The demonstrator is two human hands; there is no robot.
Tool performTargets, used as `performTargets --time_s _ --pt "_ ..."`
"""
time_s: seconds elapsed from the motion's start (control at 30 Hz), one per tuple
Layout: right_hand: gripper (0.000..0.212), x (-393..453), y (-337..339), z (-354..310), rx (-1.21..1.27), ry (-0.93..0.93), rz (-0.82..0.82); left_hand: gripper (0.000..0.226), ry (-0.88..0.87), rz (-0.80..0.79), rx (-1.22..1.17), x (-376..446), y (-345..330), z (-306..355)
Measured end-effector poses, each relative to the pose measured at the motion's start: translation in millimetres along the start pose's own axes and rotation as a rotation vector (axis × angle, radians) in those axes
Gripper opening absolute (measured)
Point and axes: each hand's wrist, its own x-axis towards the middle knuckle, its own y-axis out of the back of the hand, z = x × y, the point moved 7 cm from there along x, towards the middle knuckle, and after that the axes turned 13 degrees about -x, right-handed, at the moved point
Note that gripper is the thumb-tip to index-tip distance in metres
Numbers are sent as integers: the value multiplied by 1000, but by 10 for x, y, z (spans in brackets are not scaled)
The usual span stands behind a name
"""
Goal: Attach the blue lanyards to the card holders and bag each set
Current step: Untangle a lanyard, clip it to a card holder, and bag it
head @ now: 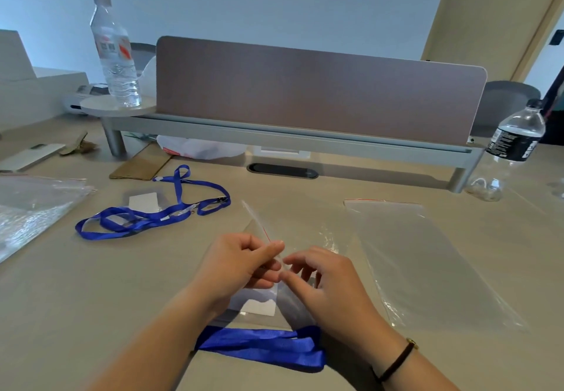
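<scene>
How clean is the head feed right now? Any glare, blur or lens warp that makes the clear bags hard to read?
Head view: strong wide-angle warp, the divider panel bows and both bottles lean outward. Light is soft and even, shadows faint. Hands are sharp, little motion blur. The clear bag pinched by the left hand nearly vanishes against the desk; only its red strip shows. Mild sheen on the spare bag.

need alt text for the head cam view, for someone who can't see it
Two bare hands, left hand and right hand, pinch the mouth of a clear zip bag over a beige desk, with a card holder and folded blue lanyard just below them. More blue lanyards lie at left and an empty zip bag at right.
</scene>
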Motion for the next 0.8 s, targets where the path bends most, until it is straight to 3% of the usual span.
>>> performTargets --time_s 0.23,0.5,0.7,0.8 --pt "12 -34 -20 139 434 -208 -85 39 -55 -48 -21 -33 -89 31" --pt "26 -153 -88 150 962 -479 -170 42 -96 -86 -87 -69 -156 53" --pt "24 -109 -112 192 1074 -490 -163 42 -117 -106 -86 -92 -191 77" --pt "17 -123 -12 110 869 -360 -104 44 -131 -120 -61 -104 -201 78"
